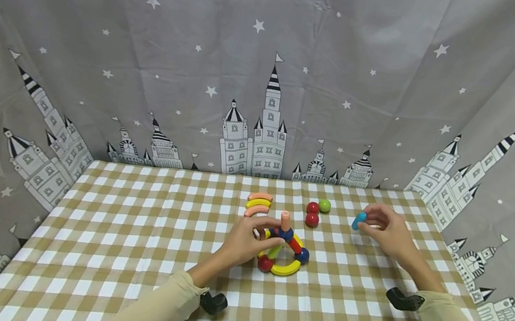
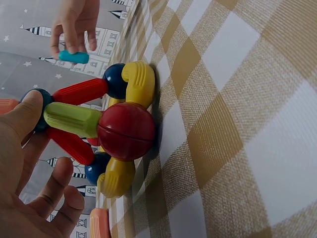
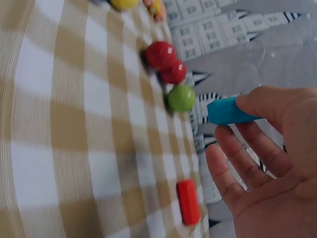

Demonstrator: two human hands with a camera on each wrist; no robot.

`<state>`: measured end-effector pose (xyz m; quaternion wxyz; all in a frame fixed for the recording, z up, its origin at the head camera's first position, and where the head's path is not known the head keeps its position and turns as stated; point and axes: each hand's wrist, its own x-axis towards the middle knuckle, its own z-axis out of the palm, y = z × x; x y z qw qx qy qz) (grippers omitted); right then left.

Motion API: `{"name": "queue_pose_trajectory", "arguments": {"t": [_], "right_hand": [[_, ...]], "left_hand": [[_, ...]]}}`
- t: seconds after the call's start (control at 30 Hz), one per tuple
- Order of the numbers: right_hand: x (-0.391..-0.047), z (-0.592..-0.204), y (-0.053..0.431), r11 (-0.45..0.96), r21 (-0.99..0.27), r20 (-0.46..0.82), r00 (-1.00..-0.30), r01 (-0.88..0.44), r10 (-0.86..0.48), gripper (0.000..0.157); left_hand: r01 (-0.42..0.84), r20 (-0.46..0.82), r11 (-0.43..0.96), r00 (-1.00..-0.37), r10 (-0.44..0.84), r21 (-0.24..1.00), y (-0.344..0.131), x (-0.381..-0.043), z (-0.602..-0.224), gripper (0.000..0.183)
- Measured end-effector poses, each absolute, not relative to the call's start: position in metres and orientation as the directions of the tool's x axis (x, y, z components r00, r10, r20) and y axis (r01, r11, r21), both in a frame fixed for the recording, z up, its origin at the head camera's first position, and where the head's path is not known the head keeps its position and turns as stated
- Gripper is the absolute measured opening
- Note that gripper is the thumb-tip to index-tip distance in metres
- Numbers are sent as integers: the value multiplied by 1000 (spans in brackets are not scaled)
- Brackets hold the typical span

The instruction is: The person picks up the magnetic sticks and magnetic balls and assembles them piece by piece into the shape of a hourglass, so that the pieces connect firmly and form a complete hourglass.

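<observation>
Three curved sticks (image 1: pixel 258 204) loose beyond the left hand (image 1: pixel 242 241), clamped on the dark blue apex ball (image 1: pixel 286 235) of a seemingly joined pyramid (image 1: pixel 285 271); rightward, three balls (image 1: pixel 312 219) unused; farther right, a blue stick (image 1: pixel 358 221) unplaced, pinched in the right hand (image 1: pixel 389 231).

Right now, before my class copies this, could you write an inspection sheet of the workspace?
Surface: brown and white checked cloth.
Job's things: multicoloured ball and stick frame; short blue stick, raised.
Clutter: loose pieces: two red balls, green ball, three curved orange and yellow sticks, straight red stick.
Grips: left grip pinches the frame's dark blue upper ball; right grip pinches the blue stick.
Cables: nothing seen.
Surroundings: grey curtain printed with stars and castles.
</observation>
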<state>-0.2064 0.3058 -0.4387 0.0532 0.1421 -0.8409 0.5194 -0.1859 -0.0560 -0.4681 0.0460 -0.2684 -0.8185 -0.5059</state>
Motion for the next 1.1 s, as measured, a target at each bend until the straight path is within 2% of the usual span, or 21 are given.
{"name": "queue_pose_trajectory", "arguments": {"t": [0.47,1.1], "right_hand": [[-192,-420,257,273,-910,240,-933,-313,-269,27],[-179,-416,206,183,-944,202,-922,-273,-331,28]], "left_hand": [[509,370,335,-839,399,793,-56,-186,-466,30],[503,361,336,-841,402,797,-55,-186,-466,31]]}}
